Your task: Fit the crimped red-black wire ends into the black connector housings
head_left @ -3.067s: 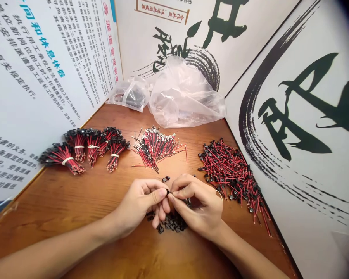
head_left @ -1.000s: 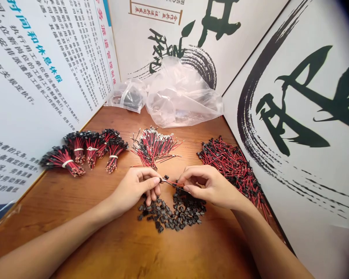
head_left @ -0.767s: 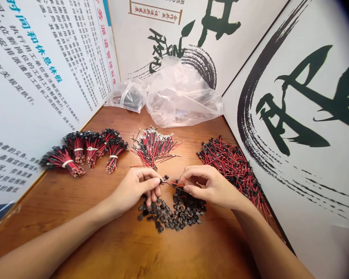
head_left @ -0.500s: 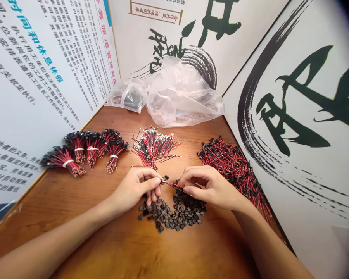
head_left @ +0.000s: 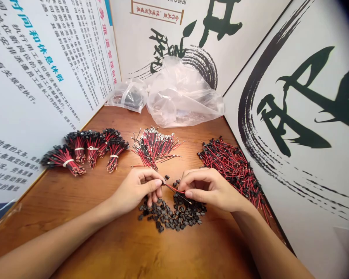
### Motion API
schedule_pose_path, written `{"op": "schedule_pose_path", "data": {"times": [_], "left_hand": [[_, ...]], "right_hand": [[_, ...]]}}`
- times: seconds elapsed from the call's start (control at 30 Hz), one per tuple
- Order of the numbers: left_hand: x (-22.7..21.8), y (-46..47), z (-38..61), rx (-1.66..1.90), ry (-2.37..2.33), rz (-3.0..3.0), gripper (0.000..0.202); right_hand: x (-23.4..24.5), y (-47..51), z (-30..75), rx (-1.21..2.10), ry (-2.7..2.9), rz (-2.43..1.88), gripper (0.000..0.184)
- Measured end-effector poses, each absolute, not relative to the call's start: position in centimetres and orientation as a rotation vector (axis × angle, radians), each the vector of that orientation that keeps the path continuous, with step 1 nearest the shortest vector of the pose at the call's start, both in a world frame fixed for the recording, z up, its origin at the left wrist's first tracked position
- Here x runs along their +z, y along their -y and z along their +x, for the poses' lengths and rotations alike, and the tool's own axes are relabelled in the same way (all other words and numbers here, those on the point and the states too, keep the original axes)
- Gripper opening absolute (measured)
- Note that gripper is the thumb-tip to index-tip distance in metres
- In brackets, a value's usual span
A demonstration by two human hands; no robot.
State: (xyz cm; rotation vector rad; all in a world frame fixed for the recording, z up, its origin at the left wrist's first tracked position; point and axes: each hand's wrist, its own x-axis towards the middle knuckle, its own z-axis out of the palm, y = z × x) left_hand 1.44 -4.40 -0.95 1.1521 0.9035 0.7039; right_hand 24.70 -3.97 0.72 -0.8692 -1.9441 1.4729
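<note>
My left hand [head_left: 136, 190] pinches a small black connector housing between thumb and forefinger. My right hand [head_left: 212, 188] pinches a short red and black wire pair [head_left: 176, 191] whose end meets that housing. Both hands hover just above a pile of loose black housings [head_left: 171, 215] on the wooden table [head_left: 110, 236]. A fan of loose red and black wires [head_left: 155, 147] lies just beyond the hands.
Bundles of finished wires tied with bands [head_left: 84, 151] lie at the left. A heap of wires with housings fitted [head_left: 235, 170] lies along the right panel. Clear plastic bags [head_left: 180, 95] sit at the back. Printed panels wall the table on three sides.
Three seconds ago both hands were lower, fingertips together over the pile. Since then they have parted with the wire stretched between them; over the last second the right hand dipped slightly.
</note>
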Motion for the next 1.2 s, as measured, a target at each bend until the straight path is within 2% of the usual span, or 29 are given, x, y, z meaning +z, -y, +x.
{"op": "schedule_pose_path", "data": {"times": [0.27,0.43,0.67,0.83,1.1,1.2], "left_hand": [[-1.0,4.7,1.3,0.661,-0.921,1.229,0.024],[-1.1,5.3,1.6,0.665,-0.993,1.435,0.020],[-1.6,5.9,1.7,0.744,-0.966,1.839,0.021],[-1.8,6.0,1.3,0.803,-0.920,1.989,0.021],[-1.6,5.8,1.5,0.760,-0.933,1.902,0.022],[-1.5,5.5,1.4,0.752,-1.010,1.951,0.016]], "right_hand": [[0.3,3.9,24.4,1.450,1.940,-0.949,0.010],[0.3,4.3,23.7,1.263,2.061,-1.075,0.011],[-0.3,4.9,22.4,1.160,2.157,-1.041,0.012],[-0.8,4.9,22.0,1.222,2.085,-0.977,0.014],[-1.0,5.2,21.2,1.395,1.926,-1.067,0.012],[-0.3,4.8,21.9,1.369,2.012,-1.113,0.012]]}}
